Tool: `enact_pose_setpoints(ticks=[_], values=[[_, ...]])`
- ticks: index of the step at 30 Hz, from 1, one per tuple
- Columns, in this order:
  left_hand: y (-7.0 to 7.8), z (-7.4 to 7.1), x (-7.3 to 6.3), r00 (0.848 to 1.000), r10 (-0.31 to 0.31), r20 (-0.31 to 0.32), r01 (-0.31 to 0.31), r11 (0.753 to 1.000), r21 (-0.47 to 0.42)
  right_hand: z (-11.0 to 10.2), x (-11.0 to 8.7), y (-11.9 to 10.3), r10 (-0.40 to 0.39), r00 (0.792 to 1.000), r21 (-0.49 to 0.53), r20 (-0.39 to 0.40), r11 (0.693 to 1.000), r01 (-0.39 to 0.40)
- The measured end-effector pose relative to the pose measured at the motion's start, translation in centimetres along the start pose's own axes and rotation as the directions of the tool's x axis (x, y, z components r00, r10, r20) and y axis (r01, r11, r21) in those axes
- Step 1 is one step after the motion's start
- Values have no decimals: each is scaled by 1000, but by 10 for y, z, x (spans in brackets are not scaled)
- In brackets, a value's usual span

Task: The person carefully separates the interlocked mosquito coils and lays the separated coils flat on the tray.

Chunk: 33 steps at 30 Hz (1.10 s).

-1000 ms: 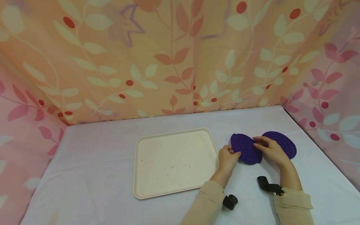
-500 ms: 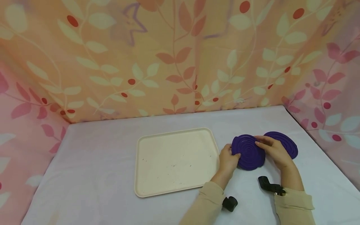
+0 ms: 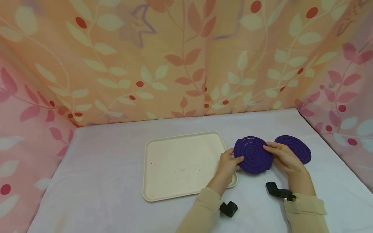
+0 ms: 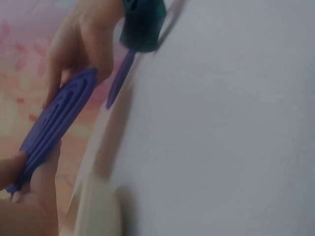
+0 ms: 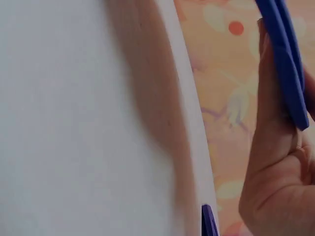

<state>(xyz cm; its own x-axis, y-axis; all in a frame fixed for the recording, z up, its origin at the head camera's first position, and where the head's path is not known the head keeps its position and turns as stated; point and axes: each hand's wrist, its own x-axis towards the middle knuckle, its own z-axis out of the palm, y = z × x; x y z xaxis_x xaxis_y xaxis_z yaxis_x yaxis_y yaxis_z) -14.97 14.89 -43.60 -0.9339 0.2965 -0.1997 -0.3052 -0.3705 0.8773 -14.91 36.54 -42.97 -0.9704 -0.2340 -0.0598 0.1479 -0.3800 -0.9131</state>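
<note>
A purple round trivet (image 3: 253,155) with concentric rings is held up off the table between both hands. My left hand (image 3: 225,166) pinches its left edge, thumb on the ringed face. On the opposite edge, my right hand (image 3: 287,159) grips it between thumb and fingers. In the left wrist view the trivet (image 4: 59,123) appears tilted, nearly edge-on, above the white cloth. Only part of the trivet (image 5: 286,64) shows in the right wrist view, with the thumb partly out of frame. A second purple trivet (image 3: 298,149) lies on the table behind the right hand.
A cream rectangular tray (image 3: 175,168) with small dark specks lies left of the hands, its right edge partly behind the left hand. White cloth (image 3: 102,178) covers the table. Patterned curtains (image 3: 175,64) stand along the back and sides. Black wrist-worn devices (image 3: 228,209) jut from both sleeves.
Both hands hold the trivet throughout. It has tilted to show its face more fully, then shifted left with the left hand, which now overlaps the tray's right edge. The second trivet stays put.
</note>
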Motion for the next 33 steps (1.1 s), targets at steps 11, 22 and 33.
enact_pose_setpoints(ticks=[11, 22, 33], values=[[26, -53, -3, 994, 10, 110, -13, 1000, 26, 40, 19, 8, -59, 988, 49, 143, 997, 52], [37, -70, -9, 996, 15, 91, -16, 1000, 7, 66, 28, 15, -31, 999, 44, 25, 999, 30], [41, -91, -22, 997, 26, 68, -24, 999, -33, 114, 40, 23, -53, 998, 14, 25, 999, 52]])
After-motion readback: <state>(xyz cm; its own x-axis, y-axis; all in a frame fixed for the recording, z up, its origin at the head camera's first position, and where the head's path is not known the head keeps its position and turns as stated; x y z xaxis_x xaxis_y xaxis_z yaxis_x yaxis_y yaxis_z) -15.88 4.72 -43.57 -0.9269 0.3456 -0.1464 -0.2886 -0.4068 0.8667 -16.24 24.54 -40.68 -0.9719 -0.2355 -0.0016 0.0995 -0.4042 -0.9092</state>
